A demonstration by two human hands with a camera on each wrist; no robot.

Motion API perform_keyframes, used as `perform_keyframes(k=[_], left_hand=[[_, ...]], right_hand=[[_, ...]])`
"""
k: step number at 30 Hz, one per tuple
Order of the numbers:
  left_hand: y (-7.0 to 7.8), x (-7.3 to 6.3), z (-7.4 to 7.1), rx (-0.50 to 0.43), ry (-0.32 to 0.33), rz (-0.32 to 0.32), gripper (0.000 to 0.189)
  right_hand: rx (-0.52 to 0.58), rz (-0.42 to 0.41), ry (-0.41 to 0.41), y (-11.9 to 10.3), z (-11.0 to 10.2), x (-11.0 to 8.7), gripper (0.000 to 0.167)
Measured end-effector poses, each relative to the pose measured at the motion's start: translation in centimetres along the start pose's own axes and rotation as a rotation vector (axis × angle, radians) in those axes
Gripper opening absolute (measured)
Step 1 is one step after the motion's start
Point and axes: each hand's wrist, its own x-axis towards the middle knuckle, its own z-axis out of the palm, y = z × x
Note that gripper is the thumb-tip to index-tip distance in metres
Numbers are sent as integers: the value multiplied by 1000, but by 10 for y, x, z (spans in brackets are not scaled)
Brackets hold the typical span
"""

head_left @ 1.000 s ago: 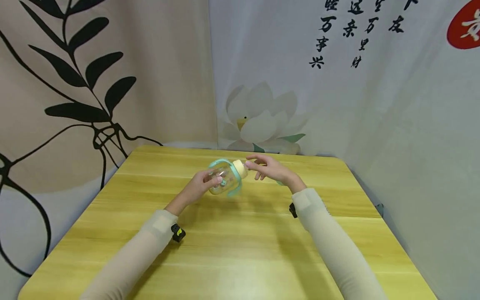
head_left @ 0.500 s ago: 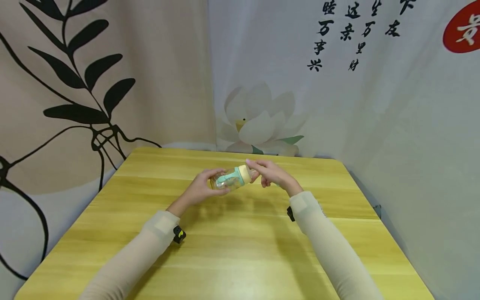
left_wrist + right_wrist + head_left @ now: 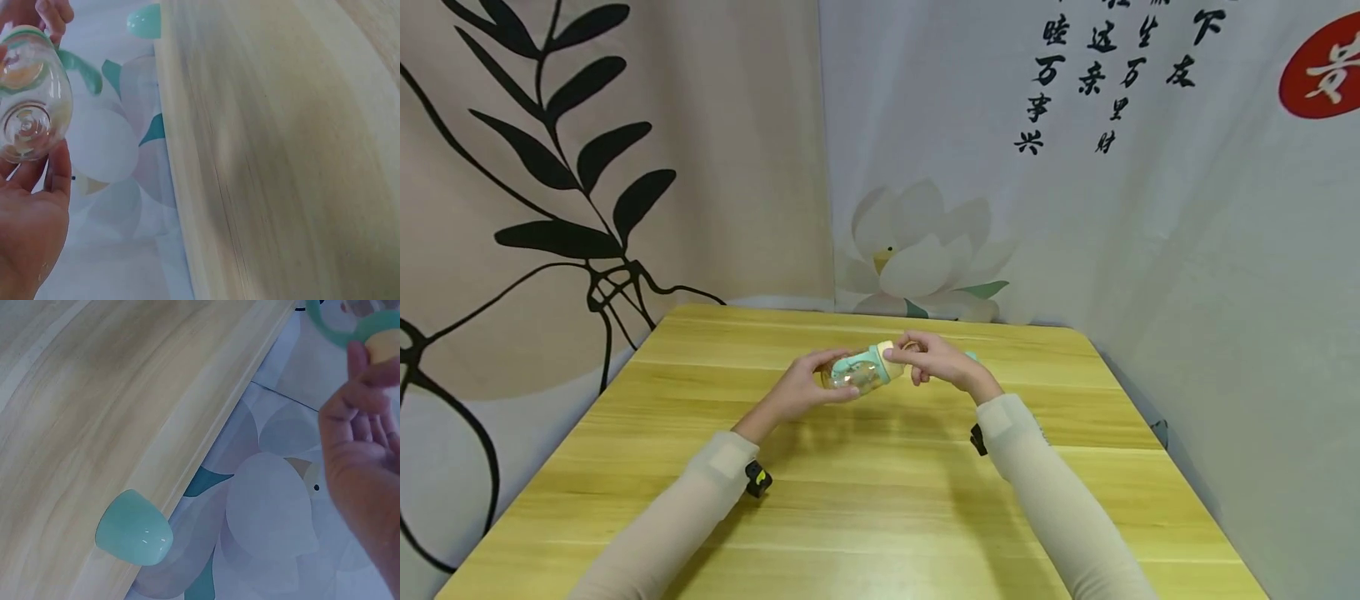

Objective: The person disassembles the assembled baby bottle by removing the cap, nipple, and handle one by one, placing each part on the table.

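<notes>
A clear baby bottle [image 3: 867, 379] with mint-green handles and a pale yellow collar [image 3: 887, 350] is held tilted above the table, its top toward the right. My left hand [image 3: 797, 393] grips the lower body, thumb on the near side. In the left wrist view the bottle's round base [image 3: 26, 125] faces the camera. At the collar, my right hand [image 3: 946, 363] pinches with thumb and forefinger; the teat is mostly hidden behind these fingers. A mint-green dome-shaped cap [image 3: 134, 528] stands on the table near the far edge, mostly hidden behind the right hand in the head view.
The wooden table [image 3: 865, 517] extends under both forearms. Behind its far edge hangs a pale cloth [image 3: 1150, 233] printed with a lotus and dark characters. A beige curtain [image 3: 737, 167] with black leaves hangs on the left.
The bottle has turned in my left hand, so a handle now faces up and forward. My right forefinger and thumb have shifted from the tip onto the collar.
</notes>
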Motion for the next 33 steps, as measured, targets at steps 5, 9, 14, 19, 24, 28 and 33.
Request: perform_keyframes(k=[5,9,14,19,24,28,33], left_hand=[[-1,1,-4,-87,-43,-43,57],[-1,2,-6,-134,-70,-20,47],[-3,2,-8,-201,-78,25,51],[-7,-4,-7,-219,-82,31,50],[-11,-9,-5,-218,-92,23,48],[-11,-8,-3,-201,-78,2,52],[-4,-5,-4,-107,-21,-12,50]], right_hand=[[31,-85,-29,-3,-6,0,38],[37,-153,-58,-7,-10,-1,49],[81,-211,-109,-12,-11,-3,61],[129,-199,-138,-10,-7,-3,65],[125,-191,-154,-3,-1,-3,69],[139,-190,-148,-1,-1,-4,77],[172,-136,-122,-4,-6,-5,99]])
